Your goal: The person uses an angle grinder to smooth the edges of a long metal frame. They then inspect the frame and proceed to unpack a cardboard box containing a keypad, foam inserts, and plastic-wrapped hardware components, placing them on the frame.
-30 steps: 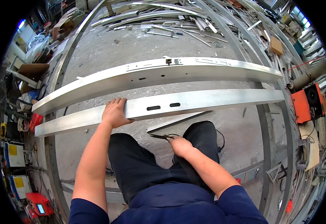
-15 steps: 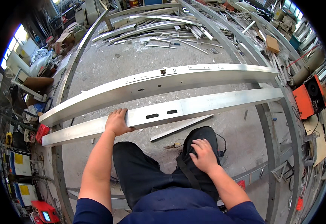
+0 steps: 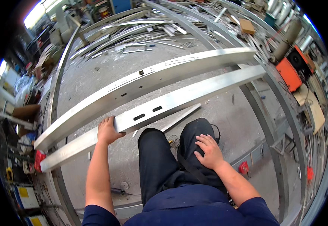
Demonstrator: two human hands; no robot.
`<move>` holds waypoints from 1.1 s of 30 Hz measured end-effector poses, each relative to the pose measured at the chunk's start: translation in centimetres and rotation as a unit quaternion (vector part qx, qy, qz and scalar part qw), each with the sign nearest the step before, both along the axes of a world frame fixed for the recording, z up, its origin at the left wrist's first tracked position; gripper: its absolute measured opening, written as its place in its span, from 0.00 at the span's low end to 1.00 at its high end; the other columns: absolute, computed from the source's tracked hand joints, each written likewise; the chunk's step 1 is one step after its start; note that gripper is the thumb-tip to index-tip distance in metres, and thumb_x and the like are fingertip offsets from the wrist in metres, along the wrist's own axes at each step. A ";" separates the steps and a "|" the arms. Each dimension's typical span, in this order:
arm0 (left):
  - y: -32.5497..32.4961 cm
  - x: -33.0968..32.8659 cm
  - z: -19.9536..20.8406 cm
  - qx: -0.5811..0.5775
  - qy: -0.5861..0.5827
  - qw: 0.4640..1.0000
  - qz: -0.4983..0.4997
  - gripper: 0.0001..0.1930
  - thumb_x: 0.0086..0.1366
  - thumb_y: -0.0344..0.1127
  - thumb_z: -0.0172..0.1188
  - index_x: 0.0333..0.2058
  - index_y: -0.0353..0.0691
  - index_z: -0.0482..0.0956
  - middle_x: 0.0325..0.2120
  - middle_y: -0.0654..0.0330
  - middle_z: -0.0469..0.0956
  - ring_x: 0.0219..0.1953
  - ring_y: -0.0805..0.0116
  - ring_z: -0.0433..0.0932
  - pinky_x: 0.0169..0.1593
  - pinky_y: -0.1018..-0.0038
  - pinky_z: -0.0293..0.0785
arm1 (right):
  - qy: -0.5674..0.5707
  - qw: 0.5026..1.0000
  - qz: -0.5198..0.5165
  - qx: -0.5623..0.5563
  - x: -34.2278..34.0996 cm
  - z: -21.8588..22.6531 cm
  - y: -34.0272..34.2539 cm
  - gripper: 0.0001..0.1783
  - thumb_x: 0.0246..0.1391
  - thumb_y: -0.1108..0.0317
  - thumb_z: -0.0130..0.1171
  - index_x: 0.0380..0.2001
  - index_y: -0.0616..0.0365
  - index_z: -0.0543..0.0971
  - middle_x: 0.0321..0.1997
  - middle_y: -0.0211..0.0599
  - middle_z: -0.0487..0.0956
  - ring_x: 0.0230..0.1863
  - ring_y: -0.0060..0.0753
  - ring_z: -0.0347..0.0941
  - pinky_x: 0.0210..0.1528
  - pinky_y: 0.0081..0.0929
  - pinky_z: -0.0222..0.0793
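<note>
Looks down from the wearer's head, through the left of two side-by-side fisheye cameras. Faces forward and steeply down, over the shirt (image 3: pixel 182 205) and trousers (image 3: pixel 158 162). Hangs near above the left hand (image 3: pixel 108 131) and right hand (image 3: pixel 210 151). Spans the whole near bar (image 3: pixel 194 91) and runs far across the floor (image 3: pixel 83 84) to the scrap metal (image 3: pixel 134 24). Bows straight edges toward the outside.

Orange machine (image 3: pixel 289 74) at right, brown cardboard box (image 3: pixel 247 26) beyond, piled metal strips (image 3: pixel 141 23) on grey floor (image 3: pixel 83 86)
</note>
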State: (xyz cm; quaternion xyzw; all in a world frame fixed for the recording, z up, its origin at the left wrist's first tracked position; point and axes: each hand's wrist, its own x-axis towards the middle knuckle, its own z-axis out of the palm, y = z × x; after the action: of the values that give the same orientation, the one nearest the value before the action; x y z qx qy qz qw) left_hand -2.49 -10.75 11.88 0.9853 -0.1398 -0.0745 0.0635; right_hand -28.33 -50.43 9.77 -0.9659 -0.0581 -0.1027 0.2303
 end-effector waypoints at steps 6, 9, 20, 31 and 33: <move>0.6 -0.3 -0.7 0.006 -0.029 1.000 -0.008 0.52 0.41 0.54 0.82 0.63 0.37 0.70 0.60 0.48 0.73 0.65 0.48 0.68 0.71 0.56 0.61 | 0.009 0.991 -0.136 -0.012 -5.2 2.5 0.4 0.20 0.50 0.63 0.69 0.46 0.58 0.83 0.61 0.40 0.79 0.69 0.46 0.69 0.75 0.48 0.58; 0.3 0.1 -0.7 0.008 -0.031 0.999 -0.018 0.52 0.40 0.53 0.82 0.63 0.35 0.70 0.58 0.48 0.74 0.63 0.47 0.69 0.70 0.55 0.62 | -0.008 0.974 -0.225 0.005 -8.2 2.6 -0.1 0.20 0.47 0.66 0.70 0.45 0.61 0.82 0.59 0.43 0.80 0.67 0.52 0.70 0.73 0.50 0.59; -0.1 0.9 -1.2 0.009 -0.017 1.000 -0.010 0.54 0.40 0.53 0.82 0.64 0.36 0.68 0.60 0.49 0.71 0.65 0.48 0.67 0.71 0.56 0.60 | 0.017 0.944 -0.328 0.030 -12.4 -3.3 -4.4 0.18 0.50 0.64 0.69 0.43 0.61 0.83 0.57 0.46 0.80 0.63 0.55 0.71 0.68 0.50 0.63; 0.1 -0.1 -2.5 0.007 -0.029 0.999 -0.012 0.53 0.38 0.48 0.84 0.62 0.32 0.67 0.58 0.46 0.73 0.62 0.43 0.70 0.66 0.54 0.67 | -0.014 0.934 -0.353 0.059 -13.1 -3.5 -6.3 0.18 0.49 0.63 0.69 0.42 0.60 0.83 0.53 0.43 0.82 0.62 0.50 0.73 0.67 0.46 0.65; 0.7 0.8 -2.9 0.007 -0.017 0.999 -0.034 0.53 0.41 0.50 0.84 0.62 0.29 0.67 0.56 0.41 0.75 0.61 0.41 0.72 0.66 0.55 0.67 | -0.013 0.931 -0.359 0.066 -13.3 -3.9 -5.9 0.18 0.48 0.65 0.69 0.42 0.60 0.83 0.53 0.43 0.82 0.62 0.51 0.73 0.67 0.47 0.65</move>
State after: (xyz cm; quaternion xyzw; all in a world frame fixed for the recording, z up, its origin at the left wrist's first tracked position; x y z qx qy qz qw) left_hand -1.71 -10.05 8.96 0.9815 -0.1741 -0.0606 0.0517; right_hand -41.66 -56.36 5.86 -0.9033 0.2966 -0.1952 0.2408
